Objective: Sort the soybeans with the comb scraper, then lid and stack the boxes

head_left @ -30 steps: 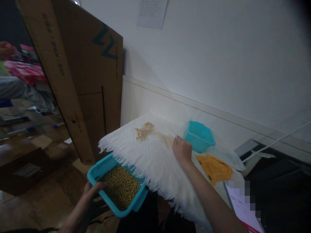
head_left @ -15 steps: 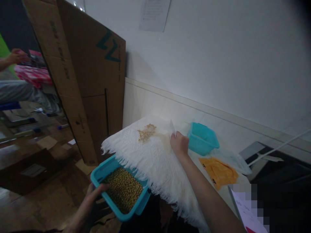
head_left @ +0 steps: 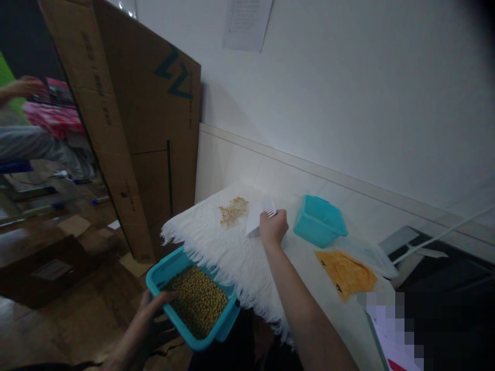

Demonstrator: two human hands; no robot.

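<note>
My left hand (head_left: 154, 309) grips the near left rim of a turquoise plastic tub (head_left: 189, 337), with the thumb over its edge. Yellowish-green beans (head_left: 199, 299) fill part of that tub, which sits just below the fringed edge of a white cloth (head_left: 209, 242). On the cloth lies a small patch of pale grains or bean bits (head_left: 233, 211). Closed around a flat white scraper-like piece (head_left: 255, 219) with a row of slots, my right hand (head_left: 274, 228) is just right of that patch. The exact kind of the white piece is unclear.
A second turquoise tub (head_left: 320, 221) stands on the table, with a clear plastic lid or tray (head_left: 371, 257) and orange cloth (head_left: 346, 273) nearby. A tall cardboard box (head_left: 154, 113) borders the left side. Beyond it, another person's hand (head_left: 23, 87) works over pink cloth.
My right hand has moved left with the white piece, turning its flat face into view nearer the grains. My left hand and the bean tub have hardly moved.
</note>
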